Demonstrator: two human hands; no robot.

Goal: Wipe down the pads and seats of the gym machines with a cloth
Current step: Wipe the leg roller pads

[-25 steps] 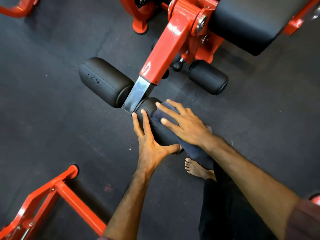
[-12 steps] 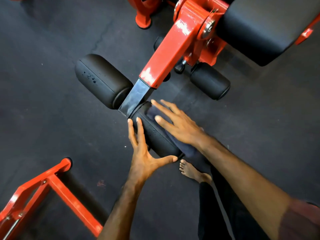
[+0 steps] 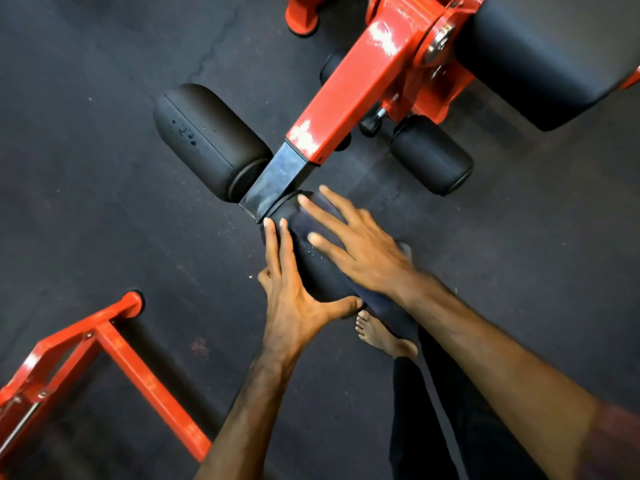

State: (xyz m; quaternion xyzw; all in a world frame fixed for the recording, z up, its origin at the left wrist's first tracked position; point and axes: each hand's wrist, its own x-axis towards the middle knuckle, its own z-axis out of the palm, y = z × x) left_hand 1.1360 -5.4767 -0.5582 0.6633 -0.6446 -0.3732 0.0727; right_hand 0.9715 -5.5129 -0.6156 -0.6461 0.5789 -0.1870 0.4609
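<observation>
A black roller pad point(image 3: 317, 268) sticks out toward me from the end of a red and steel arm point(image 3: 332, 109). A dark blue cloth point(image 3: 313, 220) lies over its right side and hangs down past its near end. My right hand point(image 3: 356, 244) lies flat on the cloth with fingers spread, pressing it to the pad. My left hand point(image 3: 294, 299) cups the pad's left side, thumb around its near end. The matching roller pad point(image 3: 207, 140) on the arm's other side carries dark droplets. A large black seat pad point(image 3: 554, 50) sits at top right.
A smaller black roller point(image 3: 431, 154) lies under the seat. A red machine frame point(image 3: 114, 344) crosses the lower left. A red foot point(image 3: 301, 15) stands at the top. My bare foot point(image 3: 377, 334) and dark trouser leg are on the black rubber floor just below the pad.
My right hand slid the cloth along the pad, back toward me and then again toward the arm. My left hand stayed holding the pad's left side. The view shifted slightly.
</observation>
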